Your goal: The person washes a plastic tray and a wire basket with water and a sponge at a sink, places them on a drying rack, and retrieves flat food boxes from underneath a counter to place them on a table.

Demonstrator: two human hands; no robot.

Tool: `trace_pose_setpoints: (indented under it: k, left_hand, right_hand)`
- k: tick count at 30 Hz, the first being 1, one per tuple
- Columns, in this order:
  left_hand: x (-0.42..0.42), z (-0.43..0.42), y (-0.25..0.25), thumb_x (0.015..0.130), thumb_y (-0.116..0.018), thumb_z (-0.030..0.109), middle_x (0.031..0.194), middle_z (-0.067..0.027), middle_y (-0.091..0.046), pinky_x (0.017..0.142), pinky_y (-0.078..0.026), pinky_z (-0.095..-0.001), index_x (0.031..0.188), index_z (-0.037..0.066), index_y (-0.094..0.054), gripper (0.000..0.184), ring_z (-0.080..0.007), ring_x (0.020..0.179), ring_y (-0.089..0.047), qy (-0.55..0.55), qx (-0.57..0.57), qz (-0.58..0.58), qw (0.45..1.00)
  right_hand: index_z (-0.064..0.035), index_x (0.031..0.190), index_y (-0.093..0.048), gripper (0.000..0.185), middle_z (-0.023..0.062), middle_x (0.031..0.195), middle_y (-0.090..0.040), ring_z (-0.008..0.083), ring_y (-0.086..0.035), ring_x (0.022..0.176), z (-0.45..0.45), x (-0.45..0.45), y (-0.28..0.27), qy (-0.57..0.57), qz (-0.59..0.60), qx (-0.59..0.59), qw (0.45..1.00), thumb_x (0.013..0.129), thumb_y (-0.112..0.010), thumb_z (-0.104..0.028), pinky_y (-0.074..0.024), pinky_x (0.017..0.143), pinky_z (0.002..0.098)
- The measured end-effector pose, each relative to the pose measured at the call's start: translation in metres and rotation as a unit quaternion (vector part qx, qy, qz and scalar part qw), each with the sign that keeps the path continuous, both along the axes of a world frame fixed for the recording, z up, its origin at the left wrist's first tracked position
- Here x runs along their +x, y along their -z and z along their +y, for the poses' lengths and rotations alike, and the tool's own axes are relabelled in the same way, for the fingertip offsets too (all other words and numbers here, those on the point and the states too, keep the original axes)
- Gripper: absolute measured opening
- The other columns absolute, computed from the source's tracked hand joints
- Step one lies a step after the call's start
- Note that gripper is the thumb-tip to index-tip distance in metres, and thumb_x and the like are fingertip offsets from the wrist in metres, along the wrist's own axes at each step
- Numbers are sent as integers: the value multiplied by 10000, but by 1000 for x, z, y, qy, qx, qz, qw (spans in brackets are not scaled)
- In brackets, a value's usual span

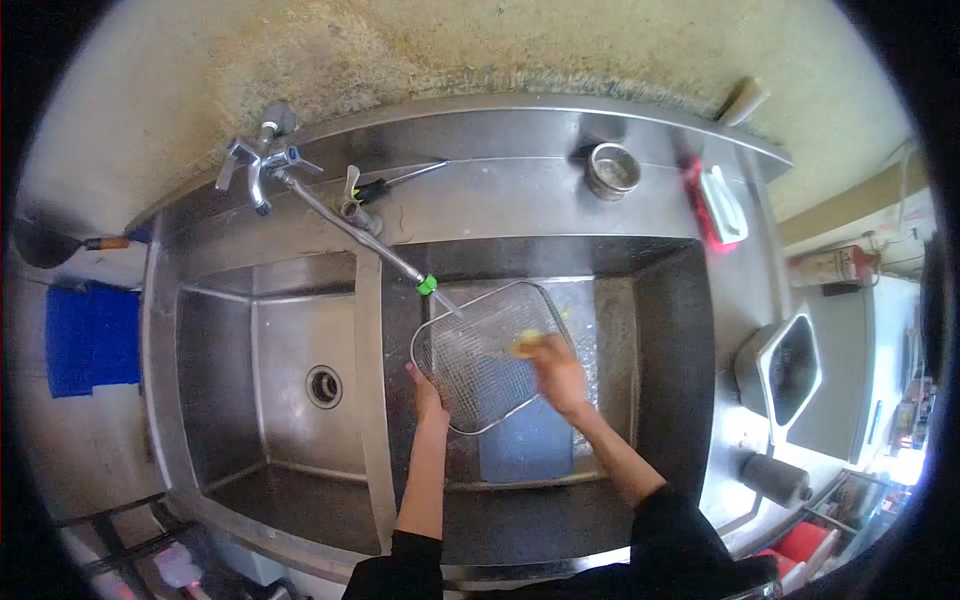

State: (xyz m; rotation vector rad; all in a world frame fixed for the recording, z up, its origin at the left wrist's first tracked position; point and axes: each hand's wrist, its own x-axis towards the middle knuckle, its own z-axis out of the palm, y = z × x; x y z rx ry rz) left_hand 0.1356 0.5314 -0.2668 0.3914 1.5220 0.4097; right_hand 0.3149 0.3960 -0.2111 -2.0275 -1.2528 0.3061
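Observation:
A wire mesh basket (465, 370) with a metal rim is tilted inside the right sink basin (675, 350). My left hand (428, 397) grips its lower left rim. In my right hand (560, 378) is a yellow sponge (526, 344), held over the right part of the mesh; hand and sponge are slightly blurred. Water runs from the green-tipped faucet spout (427, 285) onto the upper left of the basket. Beneath the basket, a blue-grey flat panel (520, 460) lies in the basin, partly hidden.
The left basin (300, 335) has a drain (324, 387). On the back ledge are a knife sharpening steel (400, 180), a round metal tin (613, 171) and a white brush (722, 205) on something red. A metal container (780, 370) and a dark cylinder (775, 480) stand at the right edge.

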Motion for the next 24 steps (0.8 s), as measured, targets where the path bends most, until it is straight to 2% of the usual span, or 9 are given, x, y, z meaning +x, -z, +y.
trace_pose_setpoints:
  k: [5, 7, 10, 12, 14, 16, 19, 21, 24]
  left_hand:
    - [44, -13, 4, 833, -414, 531, 941, -78, -555, 680, -437, -277, 1076, 50, -501, 546, -155, 776, -531, 92, 70, -29, 993]
    - [65, -13, -4, 830, -549, 319, 755, -8, -542, 577, -429, -221, 947, 75, -512, 274, -81, 637, -503, 107, 124, -123, 979]
    - [90, -4, -18, 816, -584, 253, 700, 2, -534, 510, -423, -232, 967, 76, -510, 244, -80, 560, -494, 165, 253, -158, 940]
    - [104, 11, -29, 812, -590, 244, 678, 4, -530, 485, -413, -228, 957, 71, -518, 237, -83, 526, -485, 158, 249, -163, 942]
    - [102, 15, -28, 808, -596, 234, 656, 7, -525, 460, -403, -224, 947, 65, -526, 230, -87, 492, -477, 165, 231, -150, 947]
    - [105, 27, -6, 809, -591, 230, 638, 0, -531, 454, -397, -221, 931, 56, -547, 217, -91, 490, -486, 165, 203, -113, 959]
    - [88, 38, 69, 793, -603, 214, 616, 6, -527, 419, -370, -211, 880, 63, -565, 179, -85, 471, -481, 143, 158, -113, 970]
    - [76, 32, 59, 782, -607, 198, 622, 7, -531, 417, -367, -220, 852, 68, -573, 151, -88, 482, -490, 88, 160, -116, 976]
    - [54, 27, 46, 777, -594, 296, 828, 6, -536, 564, -410, -269, 987, 73, -513, 316, -116, 697, -517, 97, 165, -115, 975]
  right_hand:
    - [-26, 963, -579, 301, 105, 862, -546, 237, -529, 863, -117, 68, -168, 346, -242, 84, 903, 689, -505, 73, -424, 736, 364]
    - [-111, 946, -622, 231, 56, 892, -543, 215, -542, 830, -168, 107, -181, 480, -338, -64, 807, 727, -560, -72, -418, 729, 343]
    - [-152, 920, -645, 212, 50, 931, -539, 239, -508, 884, -172, 116, -200, 478, -348, -172, 788, 721, -583, -119, -370, 790, 368]
    - [-136, 904, -650, 210, 56, 952, -534, 246, -484, 940, -159, 109, -195, 439, -426, -50, 790, 716, -578, -78, -365, 809, 379]
    - [-64, 898, -644, 242, 98, 869, -597, 236, -545, 877, -101, 70, -194, 312, -117, 122, 935, 710, -517, 20, -407, 804, 338]
    - [-23, 1021, -594, 265, 99, 889, -619, 172, -576, 878, -42, 43, -152, 184, 211, 47, 959, 790, -466, 2, -458, 766, 273]
    - [-23, 1189, -451, 340, 105, 980, -586, 174, -573, 886, 64, 7, -27, 1, 531, 45, 846, 905, -407, -206, -473, 772, 283]
    - [-3, 1107, -498, 319, 118, 961, -588, 187, -586, 854, 127, -21, 4, 107, 758, 84, 637, 902, -418, -234, -488, 735, 273]
    - [-14, 994, -530, 289, 112, 848, -600, 179, -590, 713, 179, -36, 32, 134, 857, 92, 490, 893, -438, -269, -501, 641, 254]
